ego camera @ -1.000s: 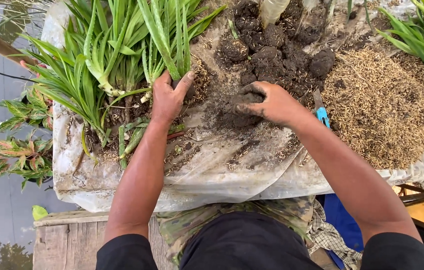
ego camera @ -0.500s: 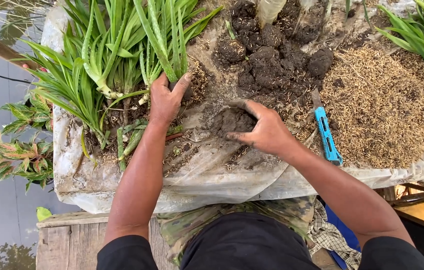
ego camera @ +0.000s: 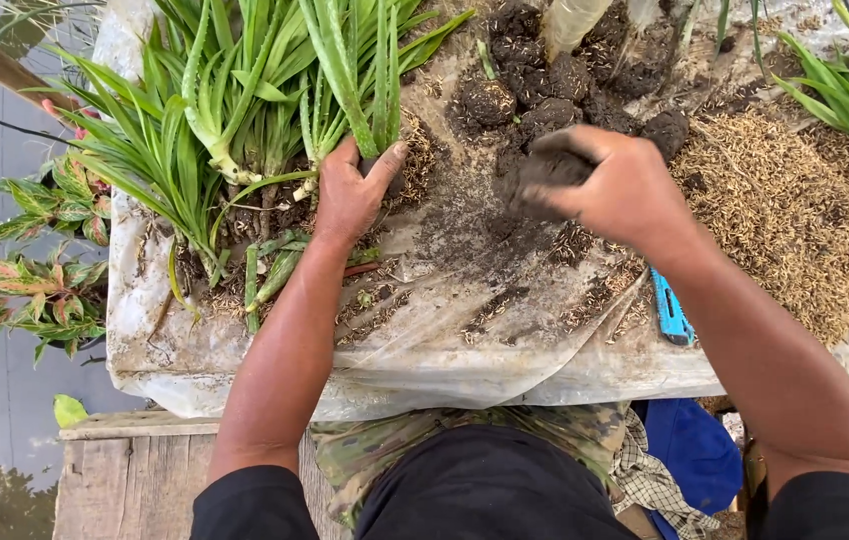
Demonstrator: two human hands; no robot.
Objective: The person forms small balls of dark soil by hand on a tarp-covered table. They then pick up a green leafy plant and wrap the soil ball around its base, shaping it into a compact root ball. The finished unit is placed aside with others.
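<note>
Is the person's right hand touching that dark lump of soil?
Touching. The head view shows the right hand closed around the dark lump of soil, its fingers curled over the top with no gap.

Crumbly matt soil clods (ego camera: 545, 85), glossy wrinkled plastic sheet (ego camera: 425, 350), rough weathered wooden bench (ego camera: 125, 470), dry husks (ego camera: 795, 210)
</note>
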